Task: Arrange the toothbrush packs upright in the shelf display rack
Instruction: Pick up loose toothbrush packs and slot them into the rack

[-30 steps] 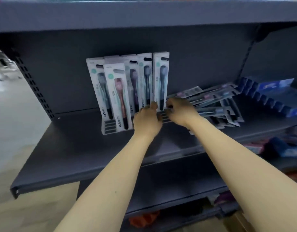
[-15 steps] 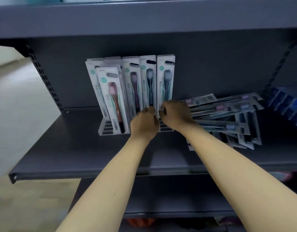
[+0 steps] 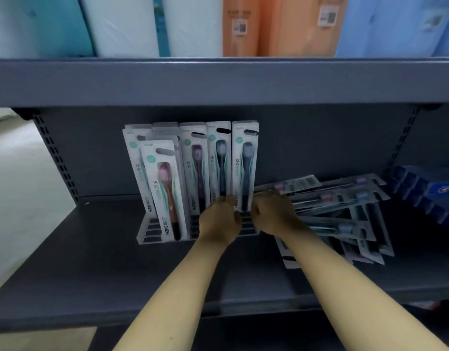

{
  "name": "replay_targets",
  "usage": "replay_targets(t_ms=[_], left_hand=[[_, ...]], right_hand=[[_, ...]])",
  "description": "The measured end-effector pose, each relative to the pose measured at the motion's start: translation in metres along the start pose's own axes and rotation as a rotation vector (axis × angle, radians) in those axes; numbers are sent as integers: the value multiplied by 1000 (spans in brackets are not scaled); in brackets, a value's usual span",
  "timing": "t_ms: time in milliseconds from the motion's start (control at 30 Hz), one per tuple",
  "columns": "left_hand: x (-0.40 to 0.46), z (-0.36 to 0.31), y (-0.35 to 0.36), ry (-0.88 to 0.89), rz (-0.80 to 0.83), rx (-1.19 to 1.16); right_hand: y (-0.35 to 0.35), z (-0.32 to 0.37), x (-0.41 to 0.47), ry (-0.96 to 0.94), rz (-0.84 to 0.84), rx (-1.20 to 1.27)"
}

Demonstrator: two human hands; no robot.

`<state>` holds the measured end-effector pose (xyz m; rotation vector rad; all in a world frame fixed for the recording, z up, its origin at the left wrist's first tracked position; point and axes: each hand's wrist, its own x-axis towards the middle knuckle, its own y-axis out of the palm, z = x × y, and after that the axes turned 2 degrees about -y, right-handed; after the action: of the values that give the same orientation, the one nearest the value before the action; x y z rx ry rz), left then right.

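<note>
While both hands, left (image 3: 219, 220) and right (image 3: 271, 215), pinch the rightmost pack (image 3: 244, 168) at its foot, seemingly to seat it upright in the rack (image 3: 152, 230), more packs (image 3: 345, 211) lie flat alongside.

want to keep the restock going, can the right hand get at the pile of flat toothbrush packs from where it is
Probably yes. The right hand sits at the rack beside the rightmost upright pack, and the flat pile lies directly to its right on the same shelf, with nothing visible between them.
</note>
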<state>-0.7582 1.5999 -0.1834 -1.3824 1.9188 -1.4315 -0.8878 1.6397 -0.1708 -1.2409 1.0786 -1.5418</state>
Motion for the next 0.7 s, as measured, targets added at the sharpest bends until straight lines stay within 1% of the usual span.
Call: replay_targets(t_ms=[67,133,233,300,400,467,600,700], left_hand=[[2,-4,-1,32,6,11],[4,-10,-1,56,19,16],[6,-19,-1,107,48,59],[8,-23,-1,136,63,100],[8,-28,1,143,71,116],[8,-31,2,142,73,113],[7,-33,4,146,86,89],[5,-34,6,140,99,93]], right_hand=[[-3,-4,2,57,3,-12],[-5,-11,3,94,58,-8],[-9,-20,-3,95,305,6],[-17,-22,-11,142,405,-44],[-20,-26,-20,250,422,-105],[-16,-28,-20,287,411,-120],[-7,-32,-18,299,350,-133],[-5,-37,-20,246,291,-194]])
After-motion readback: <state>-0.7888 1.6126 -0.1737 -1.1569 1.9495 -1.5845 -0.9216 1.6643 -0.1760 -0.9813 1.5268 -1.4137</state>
